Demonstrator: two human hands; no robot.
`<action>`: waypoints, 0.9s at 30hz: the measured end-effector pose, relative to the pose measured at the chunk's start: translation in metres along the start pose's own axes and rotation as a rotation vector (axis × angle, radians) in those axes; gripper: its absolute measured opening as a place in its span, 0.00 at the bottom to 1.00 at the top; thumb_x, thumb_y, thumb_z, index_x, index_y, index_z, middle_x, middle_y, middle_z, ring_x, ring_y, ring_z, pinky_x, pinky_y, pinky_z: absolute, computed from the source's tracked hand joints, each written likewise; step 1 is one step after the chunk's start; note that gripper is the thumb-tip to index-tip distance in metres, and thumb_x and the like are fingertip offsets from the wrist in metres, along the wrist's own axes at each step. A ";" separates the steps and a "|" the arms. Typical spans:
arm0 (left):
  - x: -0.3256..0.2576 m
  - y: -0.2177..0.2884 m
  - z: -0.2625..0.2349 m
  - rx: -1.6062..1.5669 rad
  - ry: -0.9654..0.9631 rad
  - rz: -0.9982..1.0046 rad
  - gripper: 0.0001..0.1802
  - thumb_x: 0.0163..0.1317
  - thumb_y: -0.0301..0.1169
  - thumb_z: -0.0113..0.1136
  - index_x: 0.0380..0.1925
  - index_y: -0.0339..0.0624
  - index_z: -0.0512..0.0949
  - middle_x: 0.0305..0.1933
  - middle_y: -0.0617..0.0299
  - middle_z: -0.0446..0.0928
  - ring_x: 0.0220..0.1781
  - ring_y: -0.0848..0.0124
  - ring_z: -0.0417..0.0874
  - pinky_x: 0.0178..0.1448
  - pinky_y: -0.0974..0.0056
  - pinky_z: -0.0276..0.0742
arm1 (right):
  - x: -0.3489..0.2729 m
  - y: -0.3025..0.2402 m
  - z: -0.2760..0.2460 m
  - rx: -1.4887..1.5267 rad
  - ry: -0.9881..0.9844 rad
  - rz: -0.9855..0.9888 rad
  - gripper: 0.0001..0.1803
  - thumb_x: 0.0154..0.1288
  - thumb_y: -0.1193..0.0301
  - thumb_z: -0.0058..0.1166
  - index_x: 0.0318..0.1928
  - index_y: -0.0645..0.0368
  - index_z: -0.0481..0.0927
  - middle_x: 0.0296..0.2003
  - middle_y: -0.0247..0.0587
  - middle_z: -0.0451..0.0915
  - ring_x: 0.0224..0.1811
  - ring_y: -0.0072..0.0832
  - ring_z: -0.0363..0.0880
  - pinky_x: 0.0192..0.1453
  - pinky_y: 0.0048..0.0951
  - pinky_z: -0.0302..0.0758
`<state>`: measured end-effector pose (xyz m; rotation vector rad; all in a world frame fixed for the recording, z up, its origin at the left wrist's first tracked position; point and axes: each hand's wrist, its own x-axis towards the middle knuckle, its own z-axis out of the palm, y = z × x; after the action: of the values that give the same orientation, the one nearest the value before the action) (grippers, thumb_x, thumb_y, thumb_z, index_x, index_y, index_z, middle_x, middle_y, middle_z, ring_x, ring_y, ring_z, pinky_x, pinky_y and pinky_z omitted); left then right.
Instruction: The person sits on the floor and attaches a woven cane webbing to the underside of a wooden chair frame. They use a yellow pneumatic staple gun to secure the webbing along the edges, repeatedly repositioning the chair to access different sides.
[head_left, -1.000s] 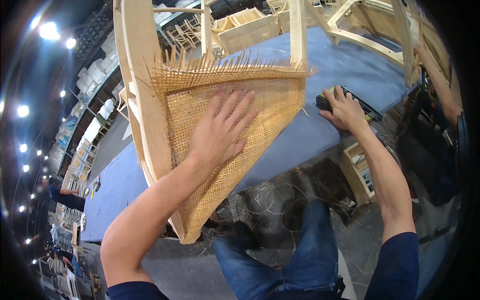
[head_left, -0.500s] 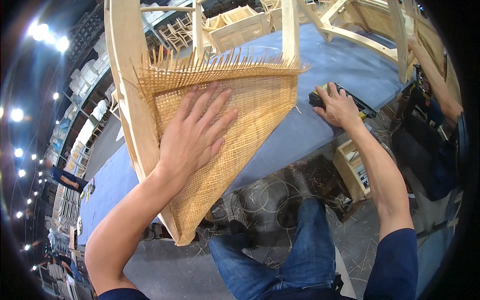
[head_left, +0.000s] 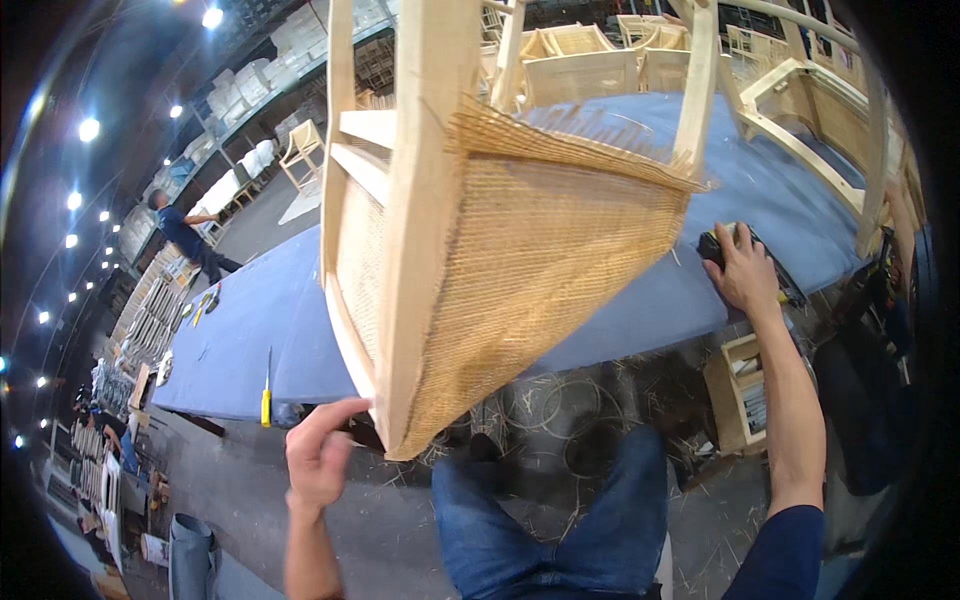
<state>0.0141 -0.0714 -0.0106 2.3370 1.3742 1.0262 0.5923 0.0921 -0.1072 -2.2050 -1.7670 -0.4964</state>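
Observation:
A pale wooden chair frame point(head_left: 415, 190) rests tipped on the table, its near corner overhanging the table edge. A tan woven cane panel point(head_left: 540, 260) covers the facing side, with loose strand ends fringing its upper edge. My left hand point(head_left: 318, 462) is off the cane, beside the frame's lowest corner; its index finger stretches to the wood, the other fingers are curled and a little blurred, and nothing shows in it. On the right, my right hand point(head_left: 748, 275) wraps over a black-and-yellow hand tool point(head_left: 785, 285) lying on the table, most of it hidden by the hand.
Blue cloth covers the table point(head_left: 240, 340). A yellow-handled screwdriver point(head_left: 266, 400) lies at its near edge. An open wooden box point(head_left: 735, 395) stands below at right. More chair frames point(head_left: 810, 130) sit at right and behind. A person point(head_left: 185, 235) is at far left.
My left hand has left the cane panel and moved down to the frame's lower corner. The chair looks turned, showing more of its left side. My right hand stays on the tool.

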 end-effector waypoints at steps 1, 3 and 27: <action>-0.032 -0.024 0.006 -0.152 0.271 -0.139 0.23 0.72 0.37 0.51 0.60 0.31 0.76 0.53 0.48 0.83 0.51 0.58 0.86 0.58 0.57 0.81 | 0.002 -0.005 0.000 0.014 0.006 -0.005 0.37 0.66 0.52 0.60 0.73 0.40 0.64 0.69 0.50 0.66 0.59 0.52 0.76 0.57 0.53 0.77; -0.071 -0.064 0.023 -0.452 0.561 -0.360 0.24 0.74 0.38 0.49 0.62 0.30 0.74 0.53 0.48 0.82 0.51 0.60 0.86 0.56 0.58 0.82 | 0.001 0.002 0.006 -0.037 0.046 -0.009 0.37 0.66 0.52 0.60 0.73 0.40 0.64 0.69 0.50 0.67 0.58 0.53 0.76 0.57 0.53 0.77; -0.019 -0.115 0.080 -1.307 0.445 -0.718 0.37 0.78 0.50 0.40 0.79 0.46 0.48 0.65 0.50 0.75 0.58 0.66 0.82 0.60 0.61 0.77 | 0.072 -0.072 0.085 1.050 0.446 0.201 0.26 0.82 0.69 0.38 0.74 0.66 0.61 0.67 0.55 0.71 0.74 0.43 0.66 0.75 0.39 0.62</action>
<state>-0.0151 -0.0160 -0.1374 0.6449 0.9633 1.5187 0.5446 0.2067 -0.1533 -1.3509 -1.1302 0.0266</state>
